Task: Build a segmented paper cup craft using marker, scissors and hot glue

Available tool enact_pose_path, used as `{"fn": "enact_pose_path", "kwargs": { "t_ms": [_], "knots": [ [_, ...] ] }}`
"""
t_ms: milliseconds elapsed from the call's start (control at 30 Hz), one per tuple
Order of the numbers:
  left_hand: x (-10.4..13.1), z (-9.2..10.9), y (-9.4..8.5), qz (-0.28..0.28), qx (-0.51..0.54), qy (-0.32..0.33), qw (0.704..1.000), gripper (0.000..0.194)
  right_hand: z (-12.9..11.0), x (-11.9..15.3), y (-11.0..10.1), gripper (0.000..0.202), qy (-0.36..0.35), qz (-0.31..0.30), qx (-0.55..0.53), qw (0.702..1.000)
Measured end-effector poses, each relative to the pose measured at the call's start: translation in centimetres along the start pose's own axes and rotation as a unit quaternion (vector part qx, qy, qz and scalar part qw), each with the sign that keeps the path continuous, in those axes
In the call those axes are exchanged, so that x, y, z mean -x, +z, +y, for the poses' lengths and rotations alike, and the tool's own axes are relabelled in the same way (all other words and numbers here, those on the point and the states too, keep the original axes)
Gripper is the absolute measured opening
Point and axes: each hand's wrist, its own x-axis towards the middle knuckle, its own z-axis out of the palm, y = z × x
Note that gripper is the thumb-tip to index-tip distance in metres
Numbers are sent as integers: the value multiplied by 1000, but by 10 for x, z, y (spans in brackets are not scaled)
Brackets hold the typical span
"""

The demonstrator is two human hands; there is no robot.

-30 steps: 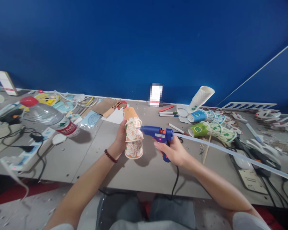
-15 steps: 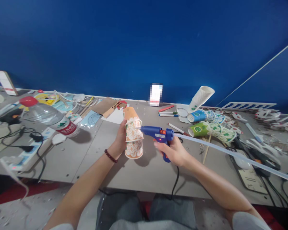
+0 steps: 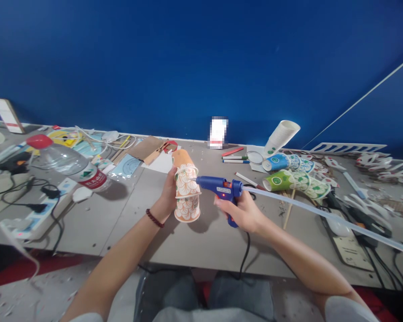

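Observation:
My left hand [image 3: 169,193] is wrapped round the far side of a column of orange patterned paper cups [image 3: 188,185], joined end to end and raised over the table. Its fingers are partly hidden behind the cups. In my right hand [image 3: 243,210] is a blue glue gun [image 3: 218,184] with a small red light lit. The nozzle tip meets or nearly meets the right side of the middle cup; I cannot tell whether glue is coming out. A long clear glue stick [image 3: 309,205] sticks out of the gun's rear, past my right forearm.
Blue cups [image 3: 289,162] and green cups [image 3: 295,182], joined likewise, lie at right near a white cup stack [image 3: 282,134]. Markers [image 3: 235,160] lie at the back. A water bottle [image 3: 72,165] and a power strip [image 3: 50,210] stand left. Scissors [image 3: 366,208] and cables crowd the right.
Almost nothing differs. The cups and the glue gun have shifted very slightly to the left, with the nozzle staying at the middle cup.

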Motion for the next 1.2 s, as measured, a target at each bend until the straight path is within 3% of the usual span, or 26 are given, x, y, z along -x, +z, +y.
{"fn": "enact_pose_path", "kwargs": {
  "t_ms": [867,1200],
  "knots": [
    [1,0,1,-5,-4,0,1000,43,2,1,0,21,-8,-4,-11,1000],
    [-1,-1,-1,-19,8,-22,1000,45,2,0,1,20,-41,2,-2,999]
  ]
}}
